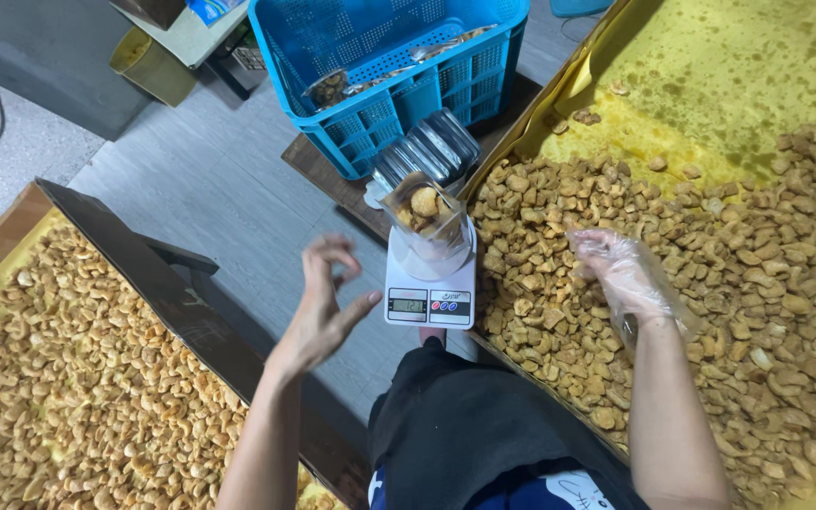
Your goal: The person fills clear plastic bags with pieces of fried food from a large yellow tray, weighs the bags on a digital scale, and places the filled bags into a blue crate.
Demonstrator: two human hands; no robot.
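Her bare left hand (325, 302) hovers spread beside the scale (430, 283); the gloved right hand (620, 274) curls loosely, pinching nothing visible, over fried snacks (710, 283).

1. We see the left grip (325, 300) bare: no glove, ring or watch on it, and the forearm behind it has no sleeve.
2. We see the right grip (623, 274) inside a thin, clear, crinkled plastic glove that ends loosely at the wrist; the forearm beyond is unsleeved.
3. We see a black cloth garment (469, 425) over the lap, with a patch of blue and white fabric (559, 491) below it.
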